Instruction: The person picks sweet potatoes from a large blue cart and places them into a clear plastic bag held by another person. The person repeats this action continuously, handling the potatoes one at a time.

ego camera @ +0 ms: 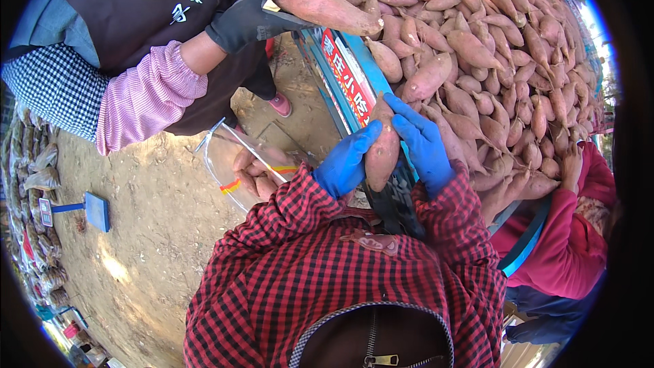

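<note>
Between my two hands, in blue gloves, is a sweet potato, its pointed end towards the pile. My left hand grips its left side, and my right hand rests its fingers along the upper right side. Just beyond lies a large heap of sweet potatoes in a blue-edged truck bed. To the left of my sleeve, a clear plastic bag stands open with several sweet potatoes inside.
At the upper left, a person in an apron holds a very large sweet potato in dark gloves. Another person's hand touches the heap at right. A blue platform scale stands on the dirt ground near filled bags.
</note>
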Demonstrator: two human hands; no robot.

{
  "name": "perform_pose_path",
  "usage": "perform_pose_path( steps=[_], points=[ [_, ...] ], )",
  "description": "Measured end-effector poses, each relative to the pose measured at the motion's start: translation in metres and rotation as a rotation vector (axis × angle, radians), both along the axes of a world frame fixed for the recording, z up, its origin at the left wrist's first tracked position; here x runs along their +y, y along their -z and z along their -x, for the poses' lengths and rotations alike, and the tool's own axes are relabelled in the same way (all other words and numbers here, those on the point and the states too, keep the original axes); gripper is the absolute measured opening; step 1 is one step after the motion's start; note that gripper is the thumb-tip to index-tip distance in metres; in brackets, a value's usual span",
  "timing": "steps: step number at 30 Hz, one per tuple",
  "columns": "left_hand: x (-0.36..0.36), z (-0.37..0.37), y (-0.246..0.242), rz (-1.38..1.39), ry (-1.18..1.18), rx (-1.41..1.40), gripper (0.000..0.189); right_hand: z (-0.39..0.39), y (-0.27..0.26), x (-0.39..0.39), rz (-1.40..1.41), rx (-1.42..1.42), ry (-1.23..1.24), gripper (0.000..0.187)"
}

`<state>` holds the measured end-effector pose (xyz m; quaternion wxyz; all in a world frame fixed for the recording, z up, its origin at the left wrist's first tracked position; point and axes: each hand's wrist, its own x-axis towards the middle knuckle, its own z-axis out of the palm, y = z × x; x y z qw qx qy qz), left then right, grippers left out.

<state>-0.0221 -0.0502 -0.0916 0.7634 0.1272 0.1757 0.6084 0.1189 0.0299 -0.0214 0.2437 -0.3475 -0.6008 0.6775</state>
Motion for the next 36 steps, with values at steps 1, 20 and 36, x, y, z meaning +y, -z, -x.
perform_pose_path(
  steps=[1,20,36],
  points=[
    [0.000,-0.001,-0.002,-0.007,-0.002,0.005,0.056,-0.003,-0.002,0.001,0.072,0.036,0.022,0.056],
    [0.011,0.007,-0.014,0.023,-0.059,-0.114,0.058,-0.024,-0.029,0.014,-0.088,0.011,-0.055,0.073],
    [0.057,0.153,0.086,0.142,-0.155,-0.192,0.060,-0.016,0.041,0.167,-1.253,-0.725,0.168,0.060]
  ],
)
